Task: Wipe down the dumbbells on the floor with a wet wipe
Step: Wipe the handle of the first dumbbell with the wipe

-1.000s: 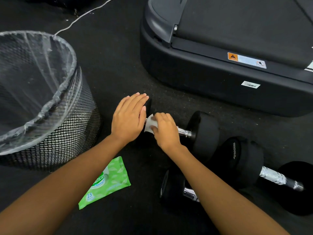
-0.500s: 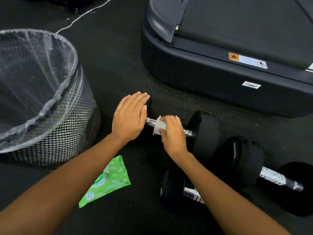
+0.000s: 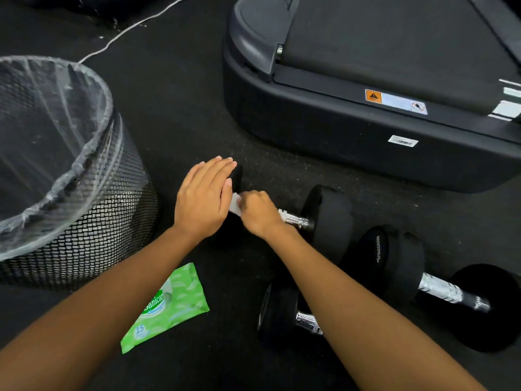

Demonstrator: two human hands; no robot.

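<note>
A black dumbbell (image 3: 327, 218) with a chrome handle lies on the dark floor in the middle. My left hand (image 3: 204, 198) rests flat, fingers straight, on its left weight head, hiding most of it. My right hand (image 3: 258, 213) curls round the handle's left end and presses a white wet wipe (image 3: 234, 205) against it, close to my left hand. A second dumbbell (image 3: 439, 289) lies to the right. A third dumbbell (image 3: 282, 314) lies near me, partly under my right forearm.
A black mesh waste bin (image 3: 84, 210) with a clear liner stands at the left. A green wet-wipe pack (image 3: 169, 309) lies on the floor near my left forearm. A treadmill base (image 3: 366, 131) fills the upper right. A white cable (image 3: 127, 32) runs across the far floor.
My right hand has slid the wipe left along the handle, back towards my left hand, baring the chrome on the right. My left hand stays on the weight head.
</note>
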